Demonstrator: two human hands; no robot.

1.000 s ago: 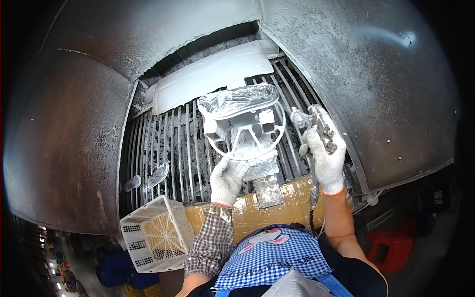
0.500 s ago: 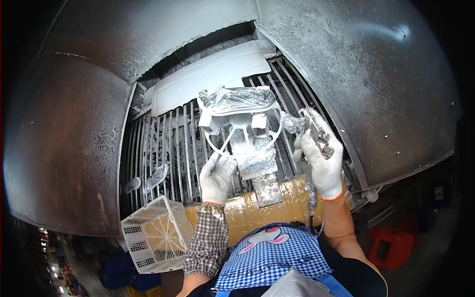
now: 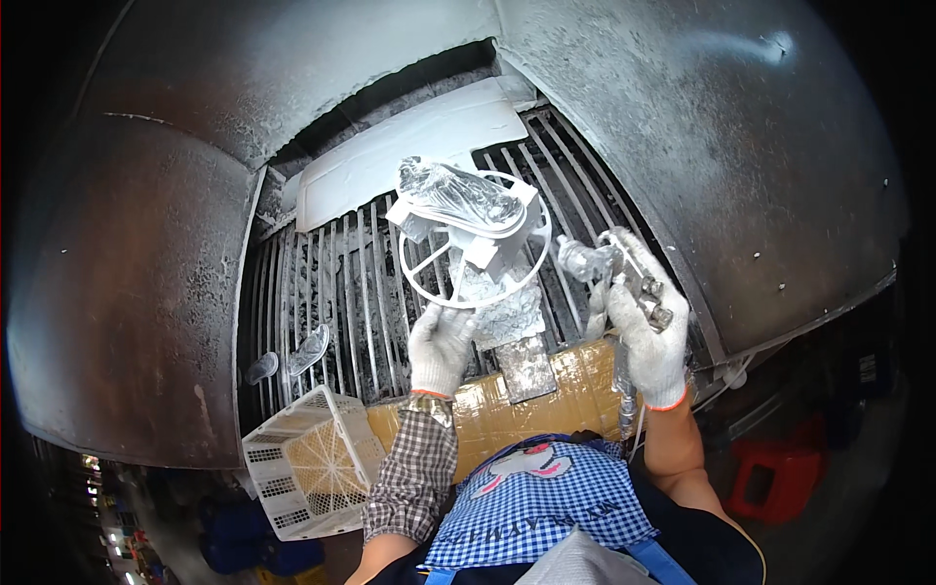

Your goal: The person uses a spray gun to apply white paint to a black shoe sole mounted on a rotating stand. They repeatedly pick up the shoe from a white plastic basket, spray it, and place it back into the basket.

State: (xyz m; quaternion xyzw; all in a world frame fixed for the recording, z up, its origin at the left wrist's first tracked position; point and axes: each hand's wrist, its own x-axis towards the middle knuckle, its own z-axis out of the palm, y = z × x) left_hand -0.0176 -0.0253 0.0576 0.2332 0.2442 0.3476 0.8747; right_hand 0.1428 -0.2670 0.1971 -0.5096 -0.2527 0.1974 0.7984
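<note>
My left hand [image 3: 442, 349], in a white knit glove, has its fingertips at the near rim of a white spoked wheel [image 3: 478, 297]. On that wheel, white blocks [image 3: 414, 222] carry a long oval piece [image 3: 458, 195] with a white edge and its top wrapped in clear film. To the right, my gloved right hand [image 3: 648, 322] is closed around a spray gun [image 3: 643, 283] with a metal body. The film-wrapped front [image 3: 585, 261] of the gun points toward the wheel, a short gap away. Its trigger is mostly hidden by my fingers.
Metal bars form a dusty grate [image 3: 341, 283] under the wheel, with dark metal walls [image 3: 741, 175] around it. White board [image 3: 409, 146] lies at the back. Two small film-topped oval pieces [image 3: 310, 349] rest at left. A white plastic basket [image 3: 312, 468] stands nearer, beside a tape-covered ledge [image 3: 468, 419].
The wheel has turned, so the film-wrapped piece now slants with its right end nearer me. My right hand and the spray gun have shifted slightly right and nearer. My left hand stays at the rim.
</note>
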